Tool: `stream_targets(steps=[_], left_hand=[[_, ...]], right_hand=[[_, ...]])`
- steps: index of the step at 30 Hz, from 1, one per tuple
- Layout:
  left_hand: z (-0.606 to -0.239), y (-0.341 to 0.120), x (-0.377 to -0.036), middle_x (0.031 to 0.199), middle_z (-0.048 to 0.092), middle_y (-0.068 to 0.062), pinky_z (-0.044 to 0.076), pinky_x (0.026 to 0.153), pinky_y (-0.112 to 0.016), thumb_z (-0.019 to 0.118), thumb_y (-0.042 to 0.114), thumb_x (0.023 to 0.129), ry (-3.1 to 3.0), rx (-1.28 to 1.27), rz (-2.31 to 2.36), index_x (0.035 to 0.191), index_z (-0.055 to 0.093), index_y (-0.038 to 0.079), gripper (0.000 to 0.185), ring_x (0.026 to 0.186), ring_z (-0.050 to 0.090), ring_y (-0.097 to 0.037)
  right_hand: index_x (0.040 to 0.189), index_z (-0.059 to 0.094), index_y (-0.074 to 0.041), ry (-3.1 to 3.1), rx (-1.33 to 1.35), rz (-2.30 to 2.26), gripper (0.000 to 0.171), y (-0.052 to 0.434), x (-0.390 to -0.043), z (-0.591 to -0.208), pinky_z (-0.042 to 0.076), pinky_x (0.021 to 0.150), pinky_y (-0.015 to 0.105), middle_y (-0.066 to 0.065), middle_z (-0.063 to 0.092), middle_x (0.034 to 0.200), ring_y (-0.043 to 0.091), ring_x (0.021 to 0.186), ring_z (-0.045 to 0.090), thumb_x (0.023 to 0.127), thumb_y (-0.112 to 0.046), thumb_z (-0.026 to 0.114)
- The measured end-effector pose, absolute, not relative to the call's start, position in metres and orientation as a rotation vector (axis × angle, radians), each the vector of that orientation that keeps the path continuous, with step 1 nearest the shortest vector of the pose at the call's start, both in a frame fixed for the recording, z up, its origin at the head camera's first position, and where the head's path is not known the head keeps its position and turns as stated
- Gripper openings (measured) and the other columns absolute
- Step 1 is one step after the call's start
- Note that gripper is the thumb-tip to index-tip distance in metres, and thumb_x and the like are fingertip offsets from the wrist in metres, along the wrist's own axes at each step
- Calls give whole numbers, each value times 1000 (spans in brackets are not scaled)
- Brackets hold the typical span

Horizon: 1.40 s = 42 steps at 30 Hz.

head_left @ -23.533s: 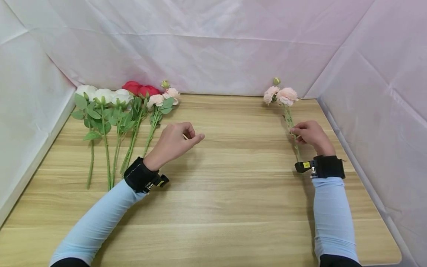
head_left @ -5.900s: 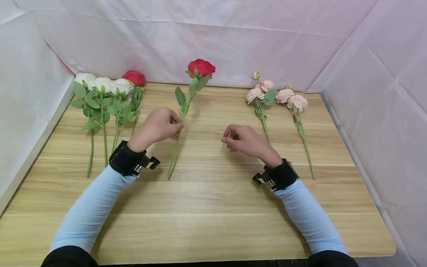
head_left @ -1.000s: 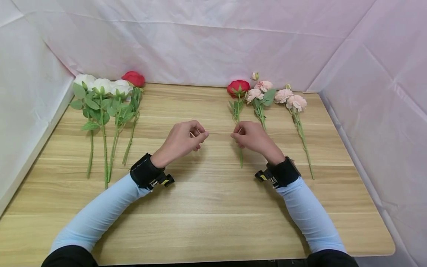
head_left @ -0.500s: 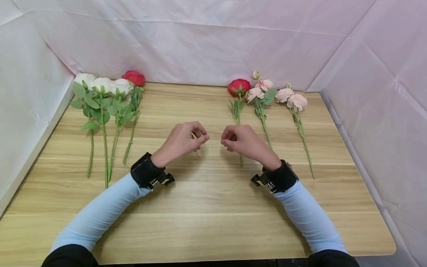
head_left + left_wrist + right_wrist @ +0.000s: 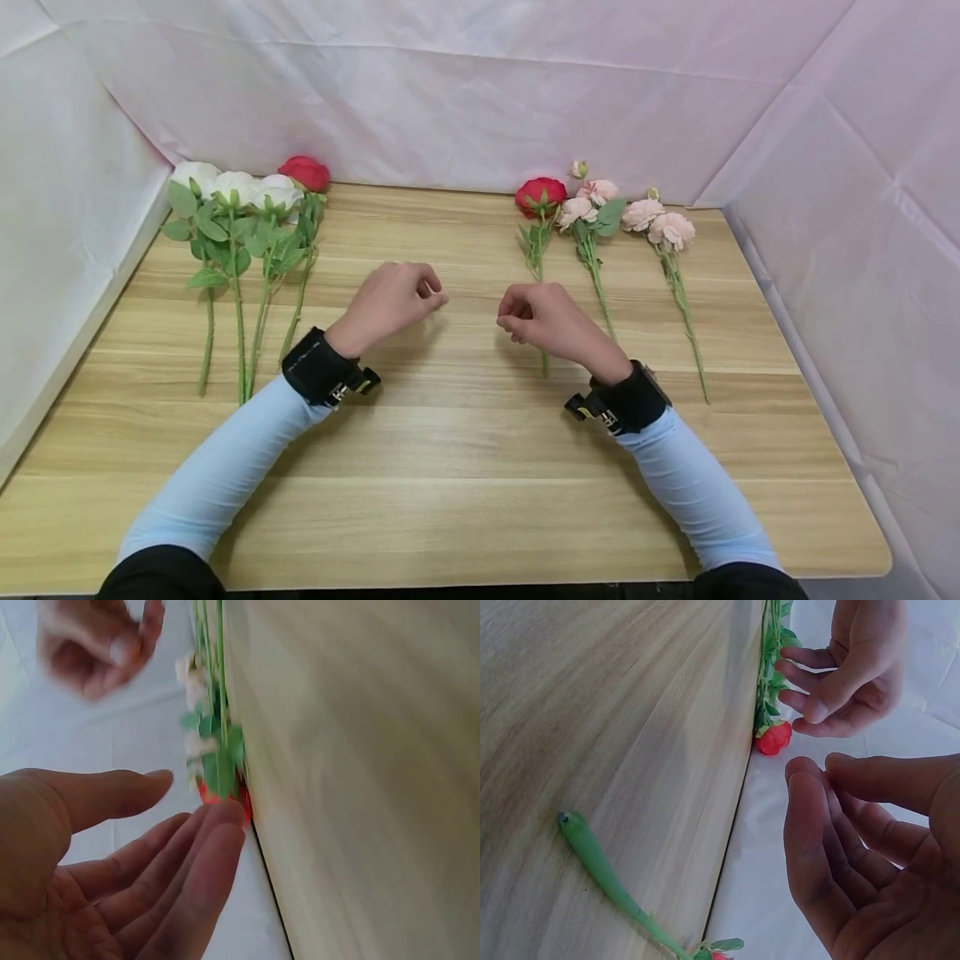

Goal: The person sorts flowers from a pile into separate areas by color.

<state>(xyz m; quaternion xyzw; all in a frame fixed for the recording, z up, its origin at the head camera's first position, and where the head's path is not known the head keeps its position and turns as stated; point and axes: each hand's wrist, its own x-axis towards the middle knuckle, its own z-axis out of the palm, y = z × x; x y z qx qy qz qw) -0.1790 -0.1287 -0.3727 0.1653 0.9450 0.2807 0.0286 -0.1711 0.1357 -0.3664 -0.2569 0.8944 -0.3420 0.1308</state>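
Woodgrain table point(image 5: 480, 500) | white cloth point(image 5: 450, 108): far, side edges | left hand point(image 5: 388, 304), right hand point(image 5: 555, 321) by red rose point(image 5: 541, 195) | fingers loosely curled

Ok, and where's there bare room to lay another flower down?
The wooden table is bare in front, between the blue sleeves, and behind the left hand, between the left red rose and right red rose. Crowded: back left, where white roses bunch, and back right, around the pink sprays.
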Motion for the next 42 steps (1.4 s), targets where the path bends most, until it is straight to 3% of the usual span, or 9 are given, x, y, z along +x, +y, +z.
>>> stream_targets(steps=[5, 8, 13, 16, 20, 25, 30, 42], left_hand=[[-363, -167, -193, 104, 78, -21, 58, 76, -48, 72, 24, 96, 3039, 331, 808, 111, 73, 0, 29, 90, 75, -35], [-358, -190, -198, 100, 77, -24, 57, 67, -50, 72, 24, 95, 3170, 223, 731, 107, 73, -4, 30, 85, 74, -39], [-359, -222, -203, 66, 60, -17, 44, 45, -46, 71, 23, 93, 3286, -33, 542, 74, 64, -3, 33, 60, 60, -35], [-364, -236, -206, 64, 53, -13, 42, 45, -47, 67, 22, 91, 3213, -186, 435, 65, 53, 4, 35, 60, 57, -35], [-369, -246, -210, 83, 65, -28, 49, 53, -55, 63, 17, 87, 3115, -248, 367, 73, 57, 1, 22, 75, 66, -46], [-375, -249, -214, 95, 67, -35, 53, 59, -59, 58, 10, 84, 3076, -238, 342, 81, 60, -3, 14, 83, 67, -51], [-380, -249, -216, 100, 66, -37, 55, 59, -58, 54, 7, 85, 3054, -224, 309, 81, 61, -4, 14, 87, 68, -51], [-380, -247, -215, 96, 65, -35, 53, 53, -50, 56, 8, 85, 3028, -193, 353, 75, 61, -4, 16, 80, 67, -46]], right_hand=[[96, 71, -9, 2592, -745, -991, 6, 135, -171, -366, 56, 64, 32, 8, 75, 81, 15, 67, 70, 99, -12, 67], [96, 71, -8, 2589, -747, -993, 7, 136, -172, -366, 56, 64, 31, 9, 75, 82, 16, 68, 70, 99, -12, 67], [96, 71, -8, 2589, -740, -997, 7, 137, -172, -368, 56, 63, 31, 7, 74, 80, 16, 67, 70, 99, -12, 67], [96, 71, -8, 2584, -740, -999, 7, 138, -172, -369, 56, 63, 31, 7, 74, 80, 14, 67, 69, 99, -13, 68], [96, 71, -9, 2582, -735, -1000, 7, 139, -173, -371, 56, 63, 30, 8, 75, 81, 14, 67, 69, 99, -14, 68], [96, 71, -10, 2585, -743, -1002, 7, 139, -174, -372, 56, 62, 30, 9, 75, 81, 14, 67, 69, 99, -14, 68], [96, 71, -10, 2586, -761, -1007, 7, 138, -174, -372, 57, 62, 31, 8, 75, 81, 14, 67, 70, 99, -14, 68], [98, 72, -8, 2589, -752, -991, 8, 138, -173, -373, 57, 63, 33, 11, 75, 84, 18, 70, 72, 100, -14, 68]])
